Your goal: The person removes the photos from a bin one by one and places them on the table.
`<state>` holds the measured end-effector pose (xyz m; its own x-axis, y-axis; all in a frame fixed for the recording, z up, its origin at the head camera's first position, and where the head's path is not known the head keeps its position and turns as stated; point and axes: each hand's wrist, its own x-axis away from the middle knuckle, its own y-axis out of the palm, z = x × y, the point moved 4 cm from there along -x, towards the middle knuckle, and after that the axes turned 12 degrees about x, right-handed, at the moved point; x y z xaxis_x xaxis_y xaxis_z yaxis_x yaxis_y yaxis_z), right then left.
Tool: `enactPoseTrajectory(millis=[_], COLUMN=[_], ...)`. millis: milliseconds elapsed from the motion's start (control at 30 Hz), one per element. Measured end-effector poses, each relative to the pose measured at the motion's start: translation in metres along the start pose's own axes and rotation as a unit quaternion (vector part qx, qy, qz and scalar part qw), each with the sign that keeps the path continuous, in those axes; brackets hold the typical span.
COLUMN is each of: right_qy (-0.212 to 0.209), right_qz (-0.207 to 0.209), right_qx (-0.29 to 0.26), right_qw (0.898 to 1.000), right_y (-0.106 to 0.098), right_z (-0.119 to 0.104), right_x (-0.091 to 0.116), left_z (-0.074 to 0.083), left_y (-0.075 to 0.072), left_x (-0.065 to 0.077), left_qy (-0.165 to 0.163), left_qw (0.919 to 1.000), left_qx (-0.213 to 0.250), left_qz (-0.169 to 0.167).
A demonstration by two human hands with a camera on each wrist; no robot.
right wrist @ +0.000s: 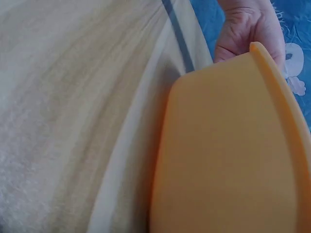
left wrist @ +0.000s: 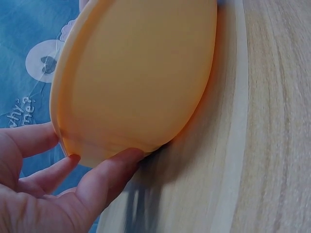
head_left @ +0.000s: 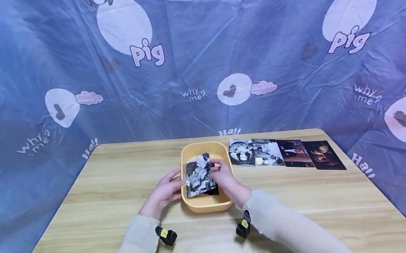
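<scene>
So the right grip (head_left: 227,177) has a black-and-white print (head_left: 199,180) pinched at its right edge, at the mouth of the yellow tub (head_left: 209,209); can't tell if it's resting on anything. Left grip (head_left: 164,190) holds the tub's left side. Print's probably feather-light, bendy, maybe slick, and easy to crease, so I'd stick to edges. Tub looks light but stiffer; grab the rim.

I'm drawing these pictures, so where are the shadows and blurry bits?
Head view: bright, creases showing in the blue cloth; left wrist view: a dark shadow beside the yellow tub; right wrist view: dimmer, the tabletop hazy toward the lower left.
</scene>
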<state>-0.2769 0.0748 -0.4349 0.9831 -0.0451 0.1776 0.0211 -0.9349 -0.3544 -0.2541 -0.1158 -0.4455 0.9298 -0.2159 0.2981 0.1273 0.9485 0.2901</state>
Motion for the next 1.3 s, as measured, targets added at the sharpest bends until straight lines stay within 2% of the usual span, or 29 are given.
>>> enactPoseTrajectory(millis=[100, 233, 400, 533, 767, 967, 1133, 1300], right_qy=[-0.006, -0.003, -0.003, -0.016, -0.018, -0.006, 0.001, 0.009], right_qz=[0.004, 0.006, 0.007, 0.014, 0.013, 0.018, 0.006, -0.032], right_qx=[0.004, -0.025, -0.044, -0.051, -0.085, -0.103, -0.055, -0.023], right_qw=[1.0, 1.0, 0.999, 0.998, 0.996, 0.994, 0.998, 0.999], right_y=[-0.005, -0.022, -0.055, -0.086, -0.138, -0.17, -0.182, -0.177], right_z=[-0.001, -0.008, -0.016, -0.013, 0.015, 0.044, 0.064, 0.084], right_x=[0.002, 0.006, 0.012, 0.017, 0.031, 0.04, 0.042, 0.044], left_z=[-0.004, -0.004, -0.003, -0.003, -0.003, -0.006, -0.007, -0.008], left_y=[0.0, 0.0, 0.0, 0.0, 0.0, 0.0, 0.001, 0.001], left_x=[0.001, 0.0, -0.001, -0.002, -0.002, -0.002, -0.003, -0.003], left_qy=[-0.003, 0.003, 0.004, 0.007, 0.005, 0.004, 0.008, 0.007], left_qw=[1.0, 1.0, 1.0, 1.0, 1.0, 1.0, 0.9999, 0.9999], left_qx=[-0.001, 0.003, 0.005, 0.003, 0.005, 0.006, 0.007, 0.009], left_qz=[0.0, 0.004, 0.002, -0.001, 0.005, 0.005, 0.007, 0.009])
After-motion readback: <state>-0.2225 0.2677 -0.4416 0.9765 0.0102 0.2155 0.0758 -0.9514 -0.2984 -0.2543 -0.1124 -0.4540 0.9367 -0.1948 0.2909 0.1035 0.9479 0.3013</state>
